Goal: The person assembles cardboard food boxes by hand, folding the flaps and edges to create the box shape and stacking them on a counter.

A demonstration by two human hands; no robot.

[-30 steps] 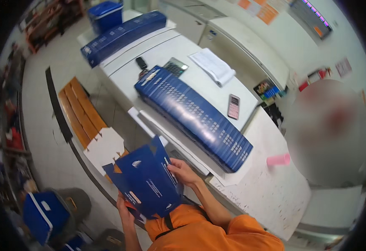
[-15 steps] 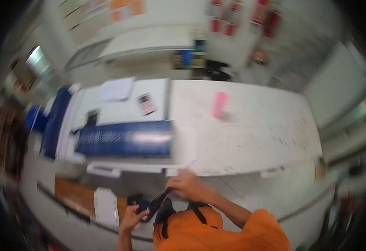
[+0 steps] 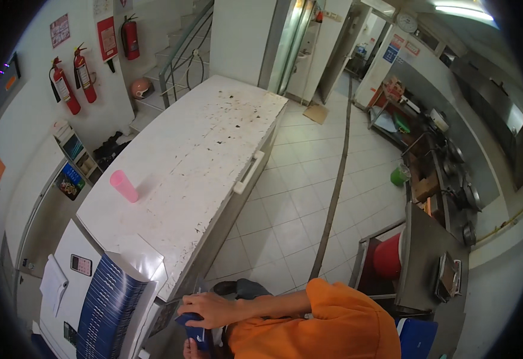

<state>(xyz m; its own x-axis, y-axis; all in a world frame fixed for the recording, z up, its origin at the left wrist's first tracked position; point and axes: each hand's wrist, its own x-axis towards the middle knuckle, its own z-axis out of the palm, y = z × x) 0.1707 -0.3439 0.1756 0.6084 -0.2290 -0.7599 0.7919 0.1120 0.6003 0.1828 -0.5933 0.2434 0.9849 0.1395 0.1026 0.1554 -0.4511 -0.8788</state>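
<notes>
Folded dark blue cardboard (image 3: 193,330) sits low in the view, just off the near corner of the long white chest freezer (image 3: 189,167), pinched between the person's two hands. The right hand (image 3: 209,309) lies over the top of the cardboard with its fingers curled down around the upper edge, the orange-sleeved arm (image 3: 333,317) reaching in from the right. The left hand (image 3: 191,349) shows only in part at the lower edge, closed on the underside of the same piece; how far its fingers wrap cannot be told. Beside the freezer's near end, on the left, a tall stack of flat dark blue cartons (image 3: 111,308) leans on a white worktop (image 3: 79,245), with a small phone-like device (image 3: 81,265) and a sheaf of white papers (image 3: 53,284) lying further left of the stack. A pink cup (image 3: 123,186) stands upright on the freezer lid, well apart from the hands. Beyond the freezer's far end, red fire extinguishers (image 3: 73,81) hang on the white wall next to a staircase (image 3: 175,57). Across the tiled floor (image 3: 309,173) from the freezer, on the right, a red bucket (image 3: 388,256) sits beside a grey metal bench (image 3: 429,257).
</notes>
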